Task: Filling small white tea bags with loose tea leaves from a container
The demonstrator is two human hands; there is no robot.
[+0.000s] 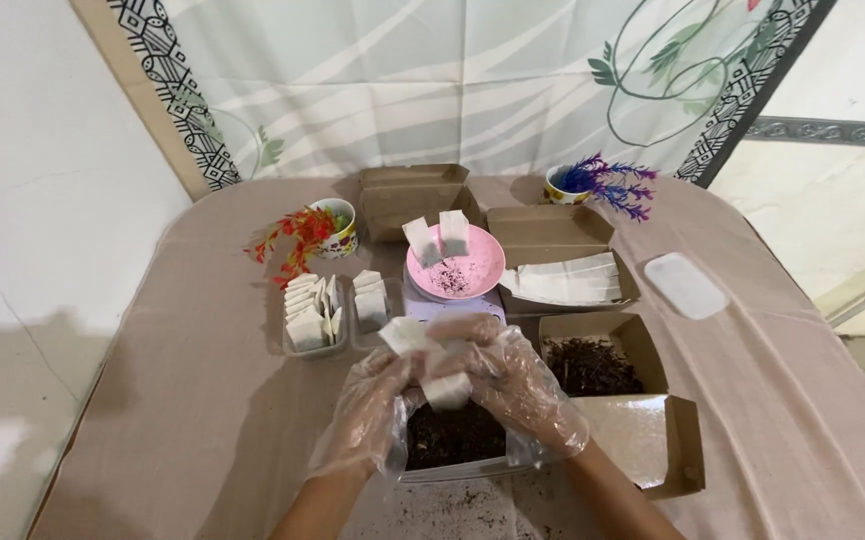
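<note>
White and papery, a small flat sachet (pixel 430 362) is sitting between your gloved hands, above a clear tub (pixel 452 440) of dark loose tea. Your left hand (pixel 377 405) and right hand (pixel 517 385) are both pinching it, fingers closed on the paper. Its long axis is running diagonally, its upper end pointing up-left toward the pink dish (pixel 455 262).

Around the pink dish (pixel 455 266): 2 white sachets (pixel 437 240) standing on it, 4 brown cardboard boxes (pixel 555 238) nearby, 2 flower cups (pixel 337 227) behind.
</note>
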